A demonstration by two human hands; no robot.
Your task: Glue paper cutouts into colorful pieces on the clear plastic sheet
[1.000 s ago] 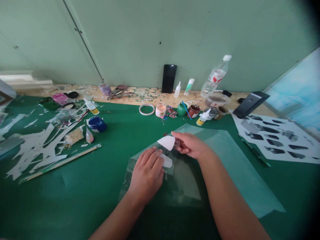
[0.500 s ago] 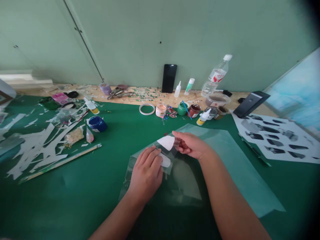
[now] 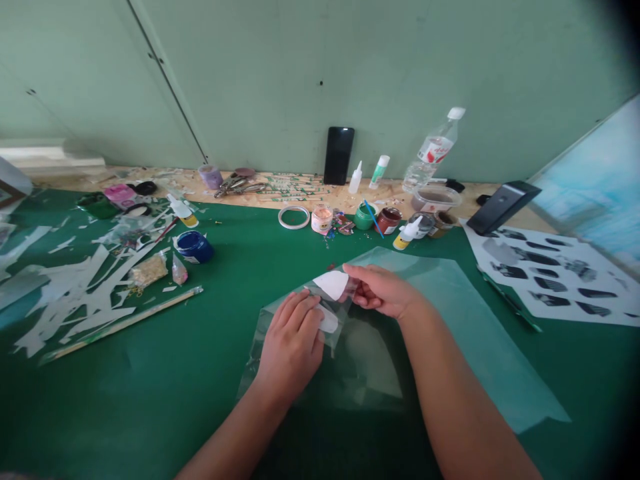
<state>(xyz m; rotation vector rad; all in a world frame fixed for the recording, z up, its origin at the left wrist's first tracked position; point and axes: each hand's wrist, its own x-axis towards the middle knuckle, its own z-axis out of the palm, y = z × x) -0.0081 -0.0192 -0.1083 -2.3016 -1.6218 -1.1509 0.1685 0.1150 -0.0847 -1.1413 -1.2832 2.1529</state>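
Note:
A piece of clear plastic film [image 3: 334,308] carries two white cutouts, a rounded triangular one [image 3: 332,285] and a longer one [image 3: 327,320] partly under my fingers. My left hand [image 3: 295,330] lies over the film's left part, its fingers together and bent onto it; the thumb side is partly hidden. With thumb and bent fingers, my right hand [image 3: 380,291] pinches the film's right edge beside the triangular cutout. Beneath, a larger clear sheet [image 3: 370,380] lies on the green table cover, and a translucent sheet [image 3: 470,333] extends under my right forearm.
White paper scraps [image 3: 75,300] and a long stick [image 3: 123,325] lie at left, near a blue paint jar [image 3: 195,248]. Several paint jars, a glue bottle [image 3: 407,233] and a tape ring [image 3: 294,217] stand behind. A printed sheet [image 3: 565,277] and a black stand [image 3: 504,208] are at right.
The film and its white cutouts have shifted very slightly left and tilted a little. Both hands keep nearly the same place and hold.

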